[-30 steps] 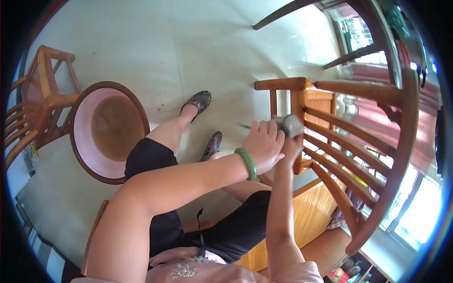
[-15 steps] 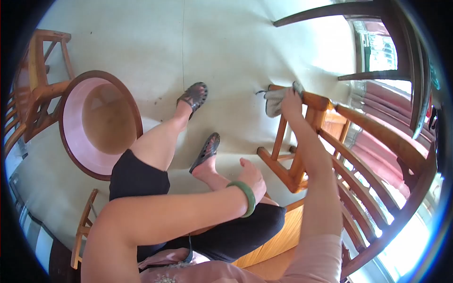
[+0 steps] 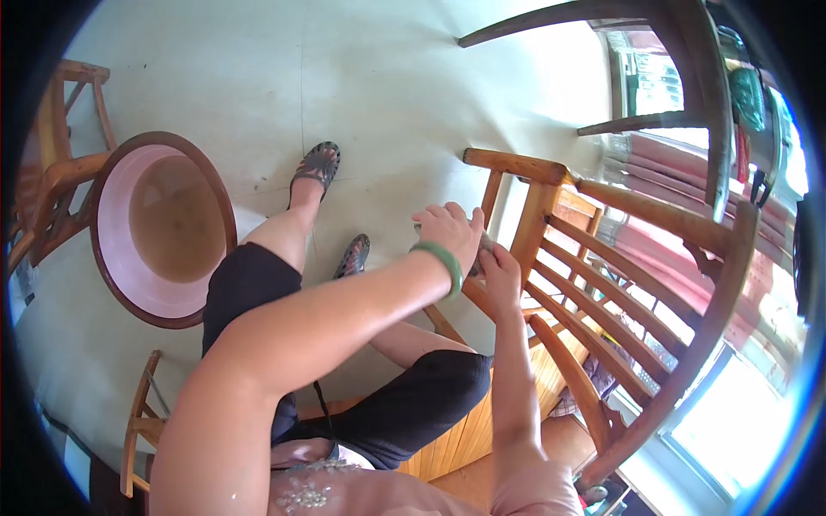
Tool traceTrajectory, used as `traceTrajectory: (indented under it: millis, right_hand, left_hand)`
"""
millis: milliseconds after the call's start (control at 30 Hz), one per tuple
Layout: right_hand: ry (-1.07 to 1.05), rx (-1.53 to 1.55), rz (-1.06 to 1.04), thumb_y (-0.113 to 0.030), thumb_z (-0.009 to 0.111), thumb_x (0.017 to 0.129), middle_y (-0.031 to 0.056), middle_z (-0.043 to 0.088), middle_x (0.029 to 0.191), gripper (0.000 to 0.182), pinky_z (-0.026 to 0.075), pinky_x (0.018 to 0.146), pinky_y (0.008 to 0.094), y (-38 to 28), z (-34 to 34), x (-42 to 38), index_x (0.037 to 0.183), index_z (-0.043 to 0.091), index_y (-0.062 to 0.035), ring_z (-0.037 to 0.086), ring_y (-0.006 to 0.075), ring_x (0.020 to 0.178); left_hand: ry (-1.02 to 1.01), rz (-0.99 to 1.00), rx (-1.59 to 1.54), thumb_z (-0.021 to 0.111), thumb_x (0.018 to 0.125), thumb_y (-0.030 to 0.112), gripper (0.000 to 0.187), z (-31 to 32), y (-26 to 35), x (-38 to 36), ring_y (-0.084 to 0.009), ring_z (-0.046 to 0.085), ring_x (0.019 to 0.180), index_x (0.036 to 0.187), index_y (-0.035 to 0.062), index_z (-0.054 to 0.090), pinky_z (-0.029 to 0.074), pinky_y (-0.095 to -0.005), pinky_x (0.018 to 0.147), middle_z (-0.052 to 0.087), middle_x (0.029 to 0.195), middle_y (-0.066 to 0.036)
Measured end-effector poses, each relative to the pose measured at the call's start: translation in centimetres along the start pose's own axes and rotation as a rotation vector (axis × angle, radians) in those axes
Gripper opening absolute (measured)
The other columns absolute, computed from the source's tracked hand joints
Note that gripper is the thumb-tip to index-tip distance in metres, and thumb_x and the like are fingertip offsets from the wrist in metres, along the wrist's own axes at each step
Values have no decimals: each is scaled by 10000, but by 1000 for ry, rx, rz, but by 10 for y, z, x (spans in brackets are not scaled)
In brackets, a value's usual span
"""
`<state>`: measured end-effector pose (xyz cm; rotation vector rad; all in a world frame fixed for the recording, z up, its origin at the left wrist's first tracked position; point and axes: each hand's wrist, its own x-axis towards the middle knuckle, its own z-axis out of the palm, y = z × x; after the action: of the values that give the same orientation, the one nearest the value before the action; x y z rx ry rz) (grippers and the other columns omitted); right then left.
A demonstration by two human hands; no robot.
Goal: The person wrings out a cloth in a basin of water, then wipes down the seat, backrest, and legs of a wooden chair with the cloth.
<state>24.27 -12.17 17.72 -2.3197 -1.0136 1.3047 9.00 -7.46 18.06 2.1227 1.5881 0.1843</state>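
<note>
With the left hand (image 3: 447, 230) now returned beside the right hand (image 3: 501, 273), both closed on the cloth (image 3: 479, 252), wipe the chair (image 3: 551, 258) frame firmly, post by post.

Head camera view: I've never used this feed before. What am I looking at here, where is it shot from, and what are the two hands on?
This is one fisheye camera worn on the person's head, looking down past their lap, so edges bend. No machine: two bare hands. The left hand, with a green bangle on its wrist, and the right hand meet at the front rail of a slatted wooden chair. Something greyish, perhaps a cloth, is tucked between them, mostly hidden, so the grip is unclear. On the floor stands a pink basin holding brownish water, beside the person's sandalled feet.
</note>
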Motion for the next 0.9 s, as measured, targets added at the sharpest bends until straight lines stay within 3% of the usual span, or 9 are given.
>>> traceTrajectory:
  millis: [100, 167, 200, 267, 300, 400, 533, 633, 900]
  right_hand:
    - [224, -239, -265, -93, 512, 847, 73, 603, 952, 266, 473, 713, 276, -53, -13, -87, 1105, 560, -48, 560, 127, 829]
    - [570, -214, -476, -8, 522, 810, 84, 584, 1006, 336, 474, 717, 274, -93, -37, -159, 1144, 535, -46, 566, 176, 861]
    - [716, -703, -932, -13, 475, 820, 106, 575, 1011, 334, 516, 709, 294, -106, -72, -180, 1154, 489, -3, 569, 194, 856]
    - [887, 64, -257, -94, 412, 844, 174, 553, 1028, 305, 567, 663, 324, -149, -112, -223, 1107, 455, 54, 574, 230, 944]
    - [1174, -416, -631, -119, 441, 842, 188, 523, 1116, 340, 539, 744, 368, -159, -109, -224, 1149, 451, 29, 516, 257, 1076]
    - [833, -658, -407, -290, 604, 791, 107, 505, 1207, 613, 396, 910, 391, -178, -182, -202, 1321, 364, -96, 474, 242, 1116]
    - [552, -670, -166, -245, 612, 787, 98, 575, 826, 462, 476, 608, 271, -219, -178, -162, 1169, 453, -39, 569, 136, 719]
    - [679, -678, -174, -196, 603, 778, 67, 535, 717, 391, 444, 500, 228, -203, -175, -178, 1092, 456, -15, 550, 100, 630]
    - [795, -598, -262, -30, 570, 717, 117, 564, 1024, 571, 466, 716, 272, -153, -137, -240, 1250, 366, 3, 572, 174, 811]
  left_hand:
    - [-680, 52, -649, 500, 715, 74, 245, -11, -1, 23, -344, 583, 877, 930, 9, 599, 451, -386, 788, 608, 906, -213]
    - [-659, 38, -621, 507, 708, 81, 243, 1, 3, 33, -341, 586, 878, 923, 27, 606, 452, -390, 778, 616, 908, -192]
    - [-615, 36, -608, 510, 709, 83, 243, 9, 0, 34, -339, 586, 876, 927, 38, 607, 452, -388, 777, 617, 909, -188]
    - [-525, -54, -602, 522, 710, 104, 232, 17, -8, 40, -329, 588, 872, 920, 58, 610, 453, -383, 769, 619, 900, -184]
    - [-530, -43, -594, 522, 710, 104, 232, 20, -11, 42, -329, 588, 872, 920, 58, 610, 453, -383, 769, 619, 900, -184]
    - [-378, -105, -670, 535, 708, 110, 224, 37, -16, 47, -324, 587, 874, 914, 53, 602, 455, -383, 762, 618, 900, -181]
    - [-319, -237, -837, 557, 700, 77, 221, 63, -10, 52, -303, 593, 857, 916, 43, 579, 460, -364, 746, 623, 893, -157]
    - [-221, -410, -1032, 629, 672, 75, 277, 80, -11, 61, -257, 598, 826, 941, 54, 569, 464, -337, 743, 624, 878, -137]
    - [18, -454, -1848, 649, 745, 61, 363, 145, -18, 98, -171, 594, 841, 1083, -4, 534, 478, -298, 746, 609, 984, -73]
